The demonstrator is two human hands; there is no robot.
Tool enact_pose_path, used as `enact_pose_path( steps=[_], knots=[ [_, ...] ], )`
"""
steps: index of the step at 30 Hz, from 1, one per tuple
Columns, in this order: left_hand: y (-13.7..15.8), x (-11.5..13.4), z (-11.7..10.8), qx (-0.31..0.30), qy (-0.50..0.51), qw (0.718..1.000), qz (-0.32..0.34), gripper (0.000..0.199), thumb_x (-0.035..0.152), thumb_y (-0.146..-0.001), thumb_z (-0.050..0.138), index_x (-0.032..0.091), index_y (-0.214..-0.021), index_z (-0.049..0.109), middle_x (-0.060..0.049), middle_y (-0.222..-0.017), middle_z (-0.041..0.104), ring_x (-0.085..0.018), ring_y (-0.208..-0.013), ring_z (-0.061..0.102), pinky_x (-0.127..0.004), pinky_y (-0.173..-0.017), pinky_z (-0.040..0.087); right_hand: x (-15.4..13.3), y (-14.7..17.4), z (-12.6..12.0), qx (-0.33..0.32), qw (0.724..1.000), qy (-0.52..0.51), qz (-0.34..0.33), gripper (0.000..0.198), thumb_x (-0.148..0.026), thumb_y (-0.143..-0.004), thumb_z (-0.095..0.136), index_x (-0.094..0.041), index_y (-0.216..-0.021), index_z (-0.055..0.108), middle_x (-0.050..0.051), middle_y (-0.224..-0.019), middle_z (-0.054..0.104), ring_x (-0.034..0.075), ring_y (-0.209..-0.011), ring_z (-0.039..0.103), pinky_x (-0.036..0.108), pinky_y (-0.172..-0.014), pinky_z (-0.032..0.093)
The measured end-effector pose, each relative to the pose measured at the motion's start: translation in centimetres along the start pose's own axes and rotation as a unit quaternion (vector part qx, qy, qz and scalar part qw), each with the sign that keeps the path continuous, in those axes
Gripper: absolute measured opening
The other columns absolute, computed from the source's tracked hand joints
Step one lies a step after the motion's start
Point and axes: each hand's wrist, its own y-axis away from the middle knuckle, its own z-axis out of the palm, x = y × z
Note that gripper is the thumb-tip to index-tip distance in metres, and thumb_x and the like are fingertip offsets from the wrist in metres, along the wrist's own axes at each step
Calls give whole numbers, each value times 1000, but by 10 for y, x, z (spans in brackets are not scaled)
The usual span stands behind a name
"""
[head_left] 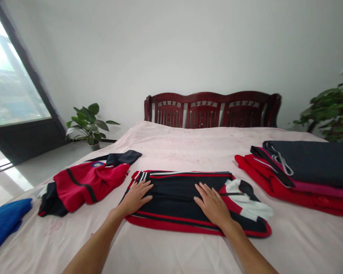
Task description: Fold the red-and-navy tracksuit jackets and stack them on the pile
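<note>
A folded navy, red and white tracksuit jacket [171,194] lies flat on the bed in front of me. My left hand [135,197] rests on its left end, fingers spread, near the white stripes. On its right half lies my right hand [213,203], palm down and fingers apart, beside the red and white panels. Neither hand grips the cloth. Left of it, a loosely laid red and navy jacket [88,180] with a dark band sits partly crumpled.
A stack of folded clothes [305,171], navy over magenta and red, lies to the right. A blue garment [7,222] is at the left edge of the pink bedsheet [183,148]. Beyond stand a dark wooden headboard [202,108], a potted plant [88,121] and a leafy plant [331,110].
</note>
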Motion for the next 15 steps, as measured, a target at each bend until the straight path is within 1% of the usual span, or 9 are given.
enact_pose_path(
  steps=[5, 7, 8, 9, 10, 12, 13, 14, 15],
  knots=[
    [4, -8, -6, 25, 113, 993, -19, 52, 44, -91, 52, 25, -139, 54, -5, -152, 46, -25, -145, 33, -48, -120, 24, 1, -1, 2, 4, 1000, -1, -5, 59, -53, -97, 37, -23, -148, 43, 8, -154, 41, 25, -143, 35, 47, -118, 27],
    [5, -9, -8, 41, 188, 980, -44, 49, 43, -88, 55, 24, -133, 60, -5, -148, 51, -26, -143, 38, -47, -119, 26, 3, -1, 2, 7, 1000, -3, -7, 59, -53, -97, 37, -23, -148, 43, 8, -154, 41, 25, -143, 36, 48, -118, 27],
    [5, -9, -9, 59, 236, 968, -68, 47, 43, -87, 56, 24, -129, 64, -5, -144, 56, -27, -139, 43, -46, -118, 29, 3, -1, 3, 9, 1000, -7, -7, 59, -53, -97, 37, -23, -148, 43, 8, -154, 41, 25, -143, 36, 48, -118, 27],
    [6, -11, -10, 91, 293, 946, -102, 45, 44, -85, 58, 23, -124, 67, -6, -138, 61, -27, -134, 50, -45, -116, 33, 4, -1, 3, 11, 1000, -11, -8, 59, -54, -97, 37, -23, -147, 44, 8, -154, 42, 25, -143, 36, 48, -118, 28],
    [8, -13, -11, 134, 349, 917, -143, 44, 46, -83, 60, 22, -119, 70, -7, -130, 67, -28, -127, 56, -43, -112, 39, 4, -1, 3, 12, 1000, -16, -8, 59, -54, -97, 37, -23, -147, 44, 8, -153, 42, 25, -143, 36, 48, -118, 28],
    [13, -21, -11, 226, 431, 846, -219, 47, 50, -78, 63, 19, -112, 72, -9, -117, 73, -26, -111, 66, -39, -100, 49, 5, -2, 3, 13, 1000, -22, -8, 59, -54, -97, 37, -24, -147, 45, 7, -153, 43, 25, -142, 37, 48, -117, 28],
    [16, -26, -10, 262, 451, 817, -247, 51, 53, -76, 63, 17, -111, 71, -10, -113, 74, -24, -104, 68, -36, -92, 53, 5, -2, 3, 13, 1000, -23, -7, 59, -54, -97, 37, -24, -146, 45, 7, -153, 43, 25, -142, 37, 48, -117, 29],
    [19, -31, -10, 287, 458, 798, -267, 55, 56, -75, 62, 15, -111, 69, -11, -110, 74, -23, -97, 69, -33, -85, 54, 5, -2, 3, 12, 1000, -22, -6, 59, -54, -97, 37, -24, -146, 45, 7, -152, 44, 25, -142, 37, 48, -117, 29],
    [23, -36, -11, 300, 455, 789, -283, 58, 59, -73, 61, 14, -110, 68, -11, -106, 74, -20, -89, 69, -30, -77, 55, 6, -2, 4, 11, 1000, -22, -5, 59, -54, -97, 37, -23, -146, 45, 7, -152, 44, 24, -142, 37, 47, -117, 28]
  ],
)
